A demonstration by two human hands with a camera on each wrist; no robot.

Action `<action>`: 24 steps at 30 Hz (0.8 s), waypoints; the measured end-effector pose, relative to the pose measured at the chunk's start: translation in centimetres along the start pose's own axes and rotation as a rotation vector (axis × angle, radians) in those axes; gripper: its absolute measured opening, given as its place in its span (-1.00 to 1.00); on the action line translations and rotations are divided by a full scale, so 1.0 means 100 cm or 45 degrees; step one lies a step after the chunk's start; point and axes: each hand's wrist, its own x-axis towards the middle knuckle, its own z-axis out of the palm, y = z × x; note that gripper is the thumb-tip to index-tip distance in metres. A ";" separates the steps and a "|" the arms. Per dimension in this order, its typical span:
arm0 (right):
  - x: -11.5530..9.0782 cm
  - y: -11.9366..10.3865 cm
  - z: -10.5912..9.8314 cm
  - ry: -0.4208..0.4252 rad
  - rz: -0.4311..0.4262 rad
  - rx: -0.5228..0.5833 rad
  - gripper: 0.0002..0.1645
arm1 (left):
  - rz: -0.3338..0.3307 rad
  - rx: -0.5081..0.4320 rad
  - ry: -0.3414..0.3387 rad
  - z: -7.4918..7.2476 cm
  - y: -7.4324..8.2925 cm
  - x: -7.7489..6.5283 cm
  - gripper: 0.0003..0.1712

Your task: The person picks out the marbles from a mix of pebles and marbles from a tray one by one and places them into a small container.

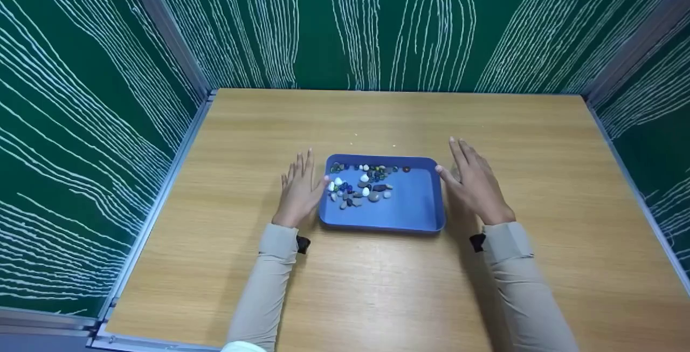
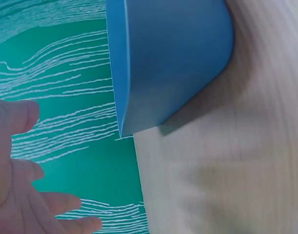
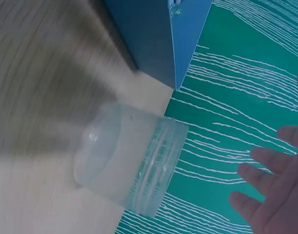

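A blue plastic tray [image 1: 415, 204] lies on the table, holding pebbles [image 1: 373, 197] and glass marbles mostly in its left half and along the far side. My left hand [image 1: 299, 194] hovers beside the tray's left wall, fingers straight, thumb overlapping the rim in the head view. On the other side, my right hand [image 1: 475, 186] is held with straight fingers, its thumb near the tray's right rim. Under the right hand stands a clear plastic jar [image 3: 124, 156] with a ridged neck, seen in the right wrist view and mostly hidden from the head camera. Neither hand grips anything.
The wooden table [image 1: 366, 287] is bordered by metal rails [image 1: 156, 212]. Green panels [image 1: 318, 34] with white wavy lines rise at the back and both sides. A few tiny white specks [image 1: 394, 145] lie behind the tray.
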 end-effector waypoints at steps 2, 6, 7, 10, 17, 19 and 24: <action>0.002 -0.002 0.001 -0.002 0.002 0.029 -0.06 | -0.008 -0.057 0.006 0.001 -0.003 -0.001 -0.11; 0.004 -0.006 0.001 -0.031 0.044 0.092 -0.09 | -0.028 -0.215 0.005 0.003 -0.009 -0.003 -0.12; 0.005 -0.007 0.001 -0.044 0.058 0.107 -0.10 | -0.036 -0.256 0.004 0.004 -0.010 -0.004 -0.13; 0.007 -0.011 0.000 -0.087 0.085 0.148 -0.13 | -0.067 -0.379 0.005 0.005 -0.013 -0.005 -0.15; 0.018 -0.017 0.002 -0.146 0.014 0.233 -0.30 | -0.125 -0.635 0.055 0.009 -0.018 -0.009 -0.25; 0.022 -0.018 0.003 -0.139 -0.025 0.245 -0.34 | -0.130 -0.712 0.065 0.011 -0.020 -0.010 -0.30; 0.031 -0.022 0.007 -0.149 -0.074 0.232 -0.40 | -0.151 -0.869 0.073 0.013 -0.024 -0.014 -0.40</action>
